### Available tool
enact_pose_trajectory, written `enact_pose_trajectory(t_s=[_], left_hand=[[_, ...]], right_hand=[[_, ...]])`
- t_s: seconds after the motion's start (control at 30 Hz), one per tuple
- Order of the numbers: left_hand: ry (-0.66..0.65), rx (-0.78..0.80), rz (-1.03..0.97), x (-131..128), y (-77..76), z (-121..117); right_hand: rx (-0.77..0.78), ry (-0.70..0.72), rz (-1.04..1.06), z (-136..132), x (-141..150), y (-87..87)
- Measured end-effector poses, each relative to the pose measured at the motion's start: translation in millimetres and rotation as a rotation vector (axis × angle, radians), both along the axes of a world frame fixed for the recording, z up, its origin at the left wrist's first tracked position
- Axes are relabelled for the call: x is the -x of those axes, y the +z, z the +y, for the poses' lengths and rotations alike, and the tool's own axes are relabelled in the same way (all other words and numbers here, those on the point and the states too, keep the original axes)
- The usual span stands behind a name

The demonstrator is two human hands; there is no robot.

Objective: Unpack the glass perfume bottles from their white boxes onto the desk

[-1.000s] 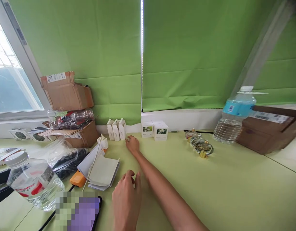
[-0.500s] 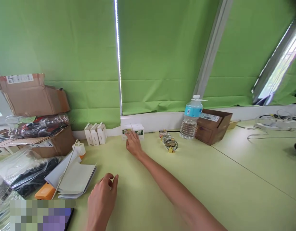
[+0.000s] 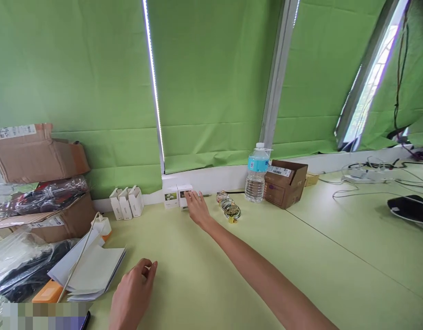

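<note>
flower boxes (image 3: 170, 197), two and white, stand side by side at the back of the table (image 3: 190, 275), by the low white wall (image 3: 218, 178). at far left a carton (image 3: 29, 158) sits on plastic-wrapped goods (image 3: 56, 195), with a lower carton (image 3: 75, 217) beneath; in front are a clear bag (image 3: 22, 250), an orange block (image 3: 49, 291) and folded papers (image 3: 99, 270). the left hand (image 3: 133, 291) is near the papers, to their right, fingers loosely curled, thumb slightly apart, nothing seen in its grip. beyond it three slim boxes (image 3: 126, 204) stand in a row. after them come the flower boxes; the right hand (image 3: 198, 208) covers part of the right one, fingers nearly straight and slightly spread, gripping nothing; whether it touches the box cannot be told. just right of it lie bangles (image 3: 231, 210), then an upright bottle (image 3: 256, 183) beside a brown box (image 3: 283, 188), and farther off cables (image 3: 362, 178) and a black mat (image 3: 409, 210).
</note>
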State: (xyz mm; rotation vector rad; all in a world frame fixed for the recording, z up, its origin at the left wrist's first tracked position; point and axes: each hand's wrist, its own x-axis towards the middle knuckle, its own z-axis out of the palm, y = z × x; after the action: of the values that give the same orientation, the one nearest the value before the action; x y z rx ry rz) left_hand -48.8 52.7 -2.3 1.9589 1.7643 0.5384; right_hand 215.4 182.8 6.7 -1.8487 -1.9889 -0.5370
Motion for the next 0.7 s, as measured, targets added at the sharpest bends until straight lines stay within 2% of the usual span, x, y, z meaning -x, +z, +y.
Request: enact_pose_trajectory(t_s=[0.23,0.43,0.57,0.7], left_hand=[[-0.027,-0.049,-0.001,-2.9,-2.4,0.6],[-0.153,-0.204,-0.081,-12.5,3.9,-10.9],[-0.350,-0.342,-0.129,-19.1,3.8,-20.4],[-0.624,-0.439,-0.158,-25.6,1.1,-29.3]], right_hand=[[0.106,0.095,0.004,-37.5,-18.0,3.7],[0.115,0.276,0.036,-107.4,-20.2,9.8],[0.105,0.584,0.121,-162.5,-18.0,21.8],[0.160,0.690,0.051,-206.1,-8.5,33.1]])
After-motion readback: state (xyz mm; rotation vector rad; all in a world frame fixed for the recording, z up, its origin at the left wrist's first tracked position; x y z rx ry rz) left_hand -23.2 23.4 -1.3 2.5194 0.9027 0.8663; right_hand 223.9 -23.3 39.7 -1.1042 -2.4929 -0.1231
